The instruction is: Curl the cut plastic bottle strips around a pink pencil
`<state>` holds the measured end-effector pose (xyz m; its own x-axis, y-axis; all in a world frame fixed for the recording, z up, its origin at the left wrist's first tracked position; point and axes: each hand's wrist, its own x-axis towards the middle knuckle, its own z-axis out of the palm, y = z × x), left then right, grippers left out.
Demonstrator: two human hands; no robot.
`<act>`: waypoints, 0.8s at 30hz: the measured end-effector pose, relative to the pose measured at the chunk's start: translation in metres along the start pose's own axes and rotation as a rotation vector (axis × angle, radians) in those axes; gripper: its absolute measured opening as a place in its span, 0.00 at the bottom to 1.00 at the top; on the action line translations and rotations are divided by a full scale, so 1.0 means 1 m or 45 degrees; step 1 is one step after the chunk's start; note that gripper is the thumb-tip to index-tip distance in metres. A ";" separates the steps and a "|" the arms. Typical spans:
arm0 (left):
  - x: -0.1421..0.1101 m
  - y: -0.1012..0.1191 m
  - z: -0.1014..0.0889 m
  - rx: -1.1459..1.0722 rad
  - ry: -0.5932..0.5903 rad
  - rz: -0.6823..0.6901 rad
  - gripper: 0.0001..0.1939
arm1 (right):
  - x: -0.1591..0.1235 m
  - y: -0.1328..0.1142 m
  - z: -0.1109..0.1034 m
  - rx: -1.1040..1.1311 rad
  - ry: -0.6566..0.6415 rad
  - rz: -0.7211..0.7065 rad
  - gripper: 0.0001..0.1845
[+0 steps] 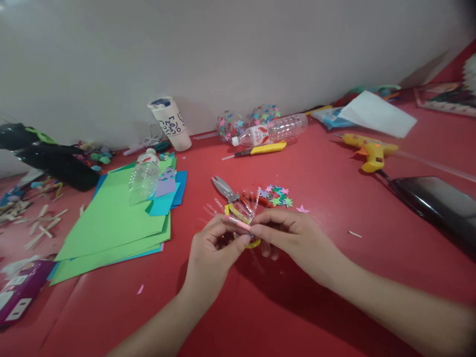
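Between my two hands is a piece of clear plastic (256,202) cut into strips that fan outward, with a narrow pink strip (241,224) along it. My left hand (211,248) pinches it from the left, thumb in front. From the right, the fingertips of my right hand (288,233) press at the end of the pink strip. Scissors (225,188) lie just behind, blades pointing away to the left; the hands and plastic partly cover their yellow and red handles. A heap of small coloured stars (277,195) lies behind my right hand.
Green sheets (115,213) with a cut bottle piece (144,176) on them lie left. Further back are a yellow cutter (267,148), a clear bottle (282,130) and a white tumbler (174,126). At right are a yellow glue gun (370,151) and a black case-like object (435,203).
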<state>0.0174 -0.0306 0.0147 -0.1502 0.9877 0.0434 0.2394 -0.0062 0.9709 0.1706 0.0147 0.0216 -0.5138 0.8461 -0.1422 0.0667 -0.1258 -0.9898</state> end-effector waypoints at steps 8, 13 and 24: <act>-0.002 0.003 0.004 0.135 0.071 0.073 0.03 | 0.001 0.004 0.004 -0.093 0.017 -0.092 0.08; 0.000 0.001 0.002 0.156 0.041 0.039 0.03 | 0.000 0.003 0.004 -0.213 0.018 -0.108 0.09; -0.002 0.005 -0.001 0.269 0.037 0.174 0.02 | 0.000 0.004 -0.001 -0.263 -0.025 -0.224 0.08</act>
<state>0.0174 -0.0329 0.0194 -0.1297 0.9749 0.1810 0.4544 -0.1038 0.8847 0.1716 0.0144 0.0180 -0.5493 0.8351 0.0304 0.1469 0.1324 -0.9803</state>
